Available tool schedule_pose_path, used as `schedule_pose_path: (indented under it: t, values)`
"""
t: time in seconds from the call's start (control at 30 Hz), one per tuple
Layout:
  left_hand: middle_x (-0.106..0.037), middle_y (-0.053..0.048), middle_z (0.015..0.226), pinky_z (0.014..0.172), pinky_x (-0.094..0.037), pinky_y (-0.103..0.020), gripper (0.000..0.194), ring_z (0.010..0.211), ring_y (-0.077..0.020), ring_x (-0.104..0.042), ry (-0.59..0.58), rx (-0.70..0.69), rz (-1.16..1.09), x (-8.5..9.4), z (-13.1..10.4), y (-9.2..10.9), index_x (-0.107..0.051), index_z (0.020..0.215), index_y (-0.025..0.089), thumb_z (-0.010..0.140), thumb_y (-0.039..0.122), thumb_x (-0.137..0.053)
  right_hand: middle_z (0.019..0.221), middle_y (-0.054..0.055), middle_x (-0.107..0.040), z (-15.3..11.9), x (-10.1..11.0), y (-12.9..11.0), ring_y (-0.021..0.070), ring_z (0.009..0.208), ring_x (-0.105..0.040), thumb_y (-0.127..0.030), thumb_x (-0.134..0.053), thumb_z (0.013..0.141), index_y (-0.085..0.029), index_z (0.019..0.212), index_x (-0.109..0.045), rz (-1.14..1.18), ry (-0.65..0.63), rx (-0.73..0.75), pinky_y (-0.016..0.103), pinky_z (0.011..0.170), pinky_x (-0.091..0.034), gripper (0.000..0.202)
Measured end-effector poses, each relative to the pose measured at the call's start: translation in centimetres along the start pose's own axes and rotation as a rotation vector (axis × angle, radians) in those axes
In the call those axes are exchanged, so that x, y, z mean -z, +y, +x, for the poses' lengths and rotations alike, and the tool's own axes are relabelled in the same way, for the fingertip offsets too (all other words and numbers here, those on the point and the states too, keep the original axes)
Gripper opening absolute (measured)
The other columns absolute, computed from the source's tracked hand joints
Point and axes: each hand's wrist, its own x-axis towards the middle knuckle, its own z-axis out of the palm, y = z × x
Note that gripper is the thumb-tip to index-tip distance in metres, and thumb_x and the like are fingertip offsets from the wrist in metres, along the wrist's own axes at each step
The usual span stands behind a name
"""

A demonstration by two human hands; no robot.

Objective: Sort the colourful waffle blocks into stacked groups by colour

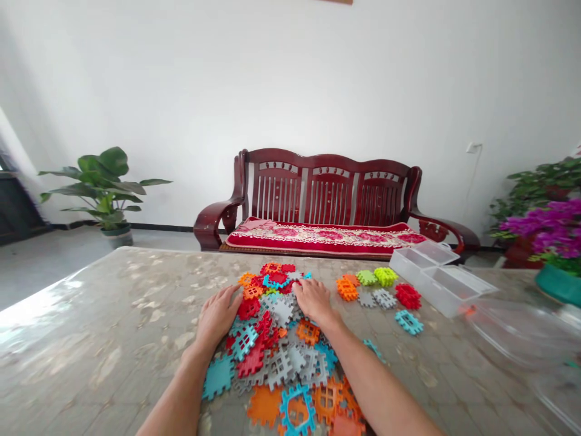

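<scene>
— Where do the hands stand on your screen?

— From my far station I see the left hand [220, 312] open, palm down, fingers extended over the left side of a pile of interlocking plastic tiles [282, 312] on the table [149, 345]. The right hand [314, 301] rests on the far right side of the same pile. Its underside is hidden, so I cannot tell whether it pinches a tile.

— How would these tiles handle?

— I judge them light, stiff and rather smooth, so one may slide on another; not very fragile, but the teeth could catch. I would hold the light-blue window tile [245, 341] by its frame, and the solid turquoise tile [218, 376] by two opposite toothed edges.

— And to the right?

— Small one-colour groups, among them an orange stack [347, 290], a yellow-green stack [385, 277] and a red stack [408, 296].

— Which containers?

— Just beyond them, a translucent compartment box [438, 295]; its bottom I cannot read well. Nearer is a clear plastic container [521, 336]; an orange spot [469, 310] shows at its corner, inside or behind, I cannot say. A teal flowerpot [560, 284] holds purple flowers [549, 227].
</scene>
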Motion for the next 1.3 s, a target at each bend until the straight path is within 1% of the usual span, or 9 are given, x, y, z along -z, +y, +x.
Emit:
schedule_pose_path:
  t: [0.1, 0.23, 0.47, 0.6, 0.77, 0.87, 0.97, 1.13, 1.3]
  values:
    - [-0.062, -0.005, 0.138, 0.113, -0.034, -0.040, 0.049, 0.129, -0.0225, -0.053, -0.002, -0.002, -0.033, 0.3, -0.1, 0.2, -0.060, 0.130, 0.025, 0.095, 0.044, -0.032, 0.122, 0.008, -0.066, 0.7, 0.3, 0.5, 0.0230, 0.118, -0.055, -0.039, -0.025, 0.102, -0.026, 0.110, -0.067, 0.029, 0.014, 0.072, 0.038, 0.100, -0.038, 0.045]
    - [-0.062, -0.005, 0.138, 0.115, -0.032, -0.041, 0.050, 0.131, -0.0226, -0.052, -0.007, -0.015, -0.064, 0.6, -0.2, 0.5, -0.061, 0.129, 0.025, 0.096, 0.045, -0.029, 0.131, 0.010, -0.062, 3.2, 0.7, 1.6, 0.0210, 0.126, -0.050, -0.036, -0.028, 0.101, -0.023, 0.122, -0.062, 0.085, 0.086, 0.086, 0.034, 0.106, -0.034, 0.043]
    - [-0.063, -0.002, 0.136, 0.113, -0.033, -0.041, 0.049, 0.131, -0.0222, -0.052, -0.007, -0.023, -0.042, 1.0, -0.4, 1.0, -0.063, 0.127, 0.028, 0.097, 0.043, -0.027, 0.118, 0.004, -0.070, 4.2, -0.9, 1.9, 0.0197, 0.117, -0.058, -0.036, -0.031, 0.100, -0.025, 0.108, -0.070, 0.161, -0.025, 0.156, 0.034, 0.103, -0.040, 0.041]
    - [-0.062, -0.004, 0.138, 0.114, -0.033, -0.042, 0.049, 0.132, -0.0228, -0.050, -0.025, -0.025, -0.021, 0.8, -0.3, 0.8, -0.061, 0.130, 0.027, 0.097, 0.044, -0.028, 0.125, 0.006, -0.068, 2.5, 0.4, 2.6, 0.0187, 0.120, -0.058, -0.037, -0.024, 0.101, -0.021, 0.117, -0.067, 0.253, -0.003, 0.199, 0.031, 0.104, -0.041, 0.049]
    - [-0.061, -0.006, 0.139, 0.113, -0.033, -0.044, 0.050, 0.133, -0.0251, -0.050, -0.040, -0.023, 0.025, 0.8, -0.3, 0.8, -0.060, 0.131, 0.026, 0.096, 0.045, -0.027, 0.131, 0.009, -0.064, -3.3, 3.0, 7.2, 0.0219, 0.125, -0.055, -0.047, -0.029, 0.098, -0.019, 0.127, -0.062, 0.503, 0.157, 0.195, 0.039, 0.110, -0.038, 0.052]
    - [-0.062, -0.006, 0.138, 0.110, -0.035, -0.042, 0.051, 0.130, -0.0249, -0.053, -0.033, -0.031, 0.039, 1.1, -0.5, 1.2, -0.061, 0.129, 0.026, 0.097, 0.045, -0.026, 0.129, 0.009, -0.065, -8.1, 3.0, 10.6, 0.0237, 0.123, -0.055, -0.047, -0.032, 0.097, -0.022, 0.126, -0.063, 0.420, 0.269, 0.163, 0.043, 0.111, -0.037, 0.050]
    - [-0.062, -0.005, 0.138, 0.111, -0.035, -0.042, 0.050, 0.129, -0.0247, -0.053, -0.024, -0.037, 0.043, 1.3, -0.6, 1.5, -0.062, 0.127, 0.027, 0.096, 0.044, -0.027, 0.129, 0.009, -0.064, -11.9, 1.7, 12.9, 0.0262, 0.124, -0.054, -0.045, -0.041, 0.092, -0.023, 0.127, -0.062, 0.268, 0.266, 0.083, 0.046, 0.111, -0.037, 0.046]
    - [-0.063, -0.004, 0.137, 0.109, -0.037, -0.042, 0.047, 0.128, -0.0245, -0.054, 0.004, -0.047, 0.035, 1.0, -0.6, 1.2, -0.064, 0.124, 0.029, 0.096, 0.044, -0.031, 0.137, 0.012, -0.059, -12.8, -0.7, 11.7, 0.0278, 0.130, -0.049, -0.041, -0.041, 0.092, -0.019, 0.129, -0.061, 0.185, 0.251, 0.020, 0.047, 0.114, -0.033, 0.047]
    - [-0.064, -0.003, 0.135, 0.109, -0.038, -0.040, 0.045, 0.126, -0.0233, -0.056, 0.023, -0.068, 0.036, 0.7, -0.3, 0.7, -0.065, 0.123, 0.029, 0.095, 0.043, -0.033, 0.133, 0.011, -0.062, -10.4, -0.9, 9.1, 0.0244, 0.126, -0.054, -0.043, -0.039, 0.094, -0.021, 0.129, -0.060, 0.434, 0.193, 0.110, 0.043, 0.111, -0.039, 0.047]
